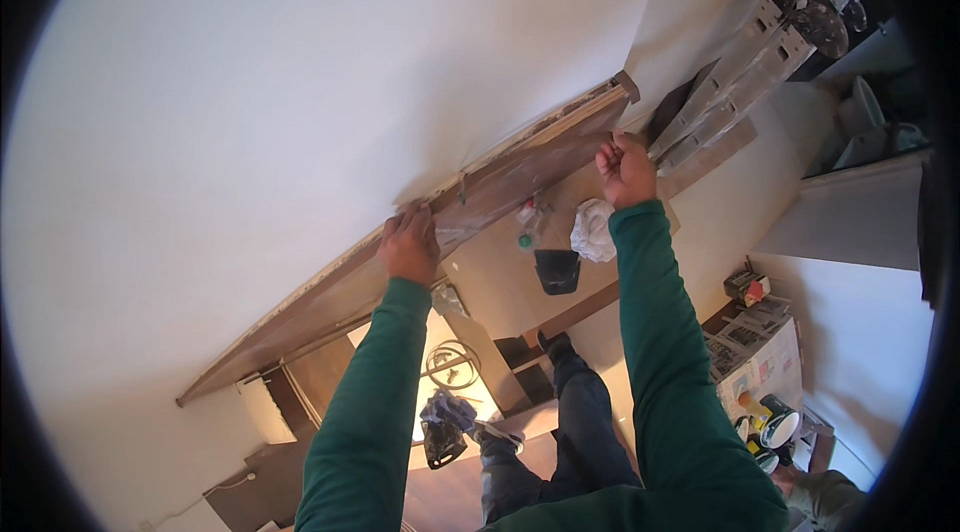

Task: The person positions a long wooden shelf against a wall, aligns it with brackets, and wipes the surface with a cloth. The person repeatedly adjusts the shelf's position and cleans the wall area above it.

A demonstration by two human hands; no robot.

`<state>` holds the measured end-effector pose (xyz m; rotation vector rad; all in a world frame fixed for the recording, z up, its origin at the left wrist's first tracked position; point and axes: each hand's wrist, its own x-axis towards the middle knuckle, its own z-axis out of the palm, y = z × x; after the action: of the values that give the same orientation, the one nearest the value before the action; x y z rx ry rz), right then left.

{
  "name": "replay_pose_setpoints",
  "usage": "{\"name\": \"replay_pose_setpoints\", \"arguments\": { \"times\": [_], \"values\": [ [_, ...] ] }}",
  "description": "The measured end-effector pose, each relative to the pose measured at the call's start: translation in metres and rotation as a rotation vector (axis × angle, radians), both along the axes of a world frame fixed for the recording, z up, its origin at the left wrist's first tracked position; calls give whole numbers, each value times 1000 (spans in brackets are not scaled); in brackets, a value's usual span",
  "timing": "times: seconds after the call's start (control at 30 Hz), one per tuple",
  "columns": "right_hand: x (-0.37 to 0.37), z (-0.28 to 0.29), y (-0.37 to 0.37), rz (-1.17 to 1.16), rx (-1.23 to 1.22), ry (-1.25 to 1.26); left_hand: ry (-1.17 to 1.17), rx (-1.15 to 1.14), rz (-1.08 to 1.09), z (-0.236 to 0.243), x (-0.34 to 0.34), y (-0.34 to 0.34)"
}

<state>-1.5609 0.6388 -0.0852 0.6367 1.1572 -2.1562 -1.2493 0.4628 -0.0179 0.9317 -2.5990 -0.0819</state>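
A long brown sheet-like covering (pixel 500 182) runs slantwise along the white wall, its upper edge rough and pale. My left hand (pixel 410 244) has its bent fingers closed over that upper edge, near the middle. Farther right, my right hand (pixel 627 172) is raised with curled fingers, pinching the edge of the brown covering close to its far end. Whether the covering is paper, film or thin board, I cannot tell. Both arms are stretched forward in green sleeves.
Below are a crumpled white bag (pixel 594 230), a clear bottle (pixel 530 227), a black container (pixel 557 272) and a coiled cable (pixel 453 365). A folded metal ladder (pixel 740 72) leans at upper right. Paint pots (pixel 778 424) and another person's sleeve (pixel 835 500) are at lower right.
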Motion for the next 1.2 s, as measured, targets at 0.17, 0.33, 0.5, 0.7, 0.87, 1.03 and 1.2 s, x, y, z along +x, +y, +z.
{"name": "replay_pose_setpoints", "arguments": {
  "times": [0.17,0.33,0.5,0.7,0.87,1.03,1.2],
  "values": [
    [0,31,6,93,140,379,-44,7,3,4,1,1],
    [-11,46,0,155,155,535,-9,16,-10,5,2,0],
    [-29,49,-15,197,208,580,-86,116,30,19,-1,-4],
    [-45,42,-26,218,322,707,-102,141,-31,30,-12,1],
    [-43,48,-29,230,383,720,50,106,-56,13,-26,3],
    [-49,45,-24,239,397,745,80,170,22,19,-54,18],
    [-47,54,-24,221,414,724,96,304,108,26,-59,19]
  ]
}}
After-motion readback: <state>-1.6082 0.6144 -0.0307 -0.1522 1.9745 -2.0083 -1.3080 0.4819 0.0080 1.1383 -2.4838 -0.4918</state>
